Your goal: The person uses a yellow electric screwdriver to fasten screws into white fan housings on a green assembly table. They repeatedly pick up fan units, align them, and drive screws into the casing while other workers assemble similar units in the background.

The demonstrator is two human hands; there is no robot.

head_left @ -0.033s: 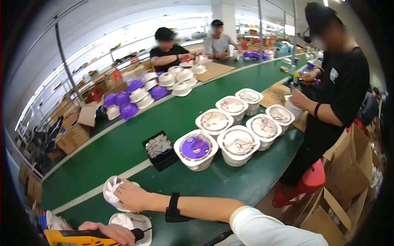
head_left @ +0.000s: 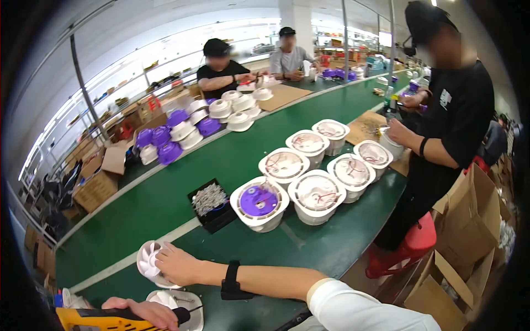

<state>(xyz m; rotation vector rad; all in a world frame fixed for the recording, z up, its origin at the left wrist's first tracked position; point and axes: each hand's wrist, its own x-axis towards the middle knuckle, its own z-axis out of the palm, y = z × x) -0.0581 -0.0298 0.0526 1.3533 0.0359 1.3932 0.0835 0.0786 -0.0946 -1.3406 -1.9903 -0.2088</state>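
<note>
My right hand [head_left: 179, 266] reaches over a round white housing [head_left: 144, 246] with a white fan wheel [head_left: 147, 260] inside. Its fingers are bent and closed at the wheel's right side, though their tips are partly hidden. My left hand [head_left: 148, 312] is wrapped round a yellow and black power screwdriver [head_left: 94, 320], whose thin bit points right. Beneath that bit sits a second white housing [head_left: 196, 318], also with a white fan wheel [head_left: 163, 298], partly covered by my left hand and the tool.
Several white units [head_left: 316, 196] with wires on top, one with a purple disc [head_left: 258, 201], stand to the right. A black tray of small metal parts [head_left: 210, 199] lies ahead. White and purple bowls [head_left: 208, 126] are piled across the green belt [head_left: 138, 193]. A co-worker [head_left: 458, 105] works at right.
My right hand has shifted slightly to the right on the fan wheel, and more of the blades shows. The left hand still holds the screwdriver. The whole view has moved a little.
</note>
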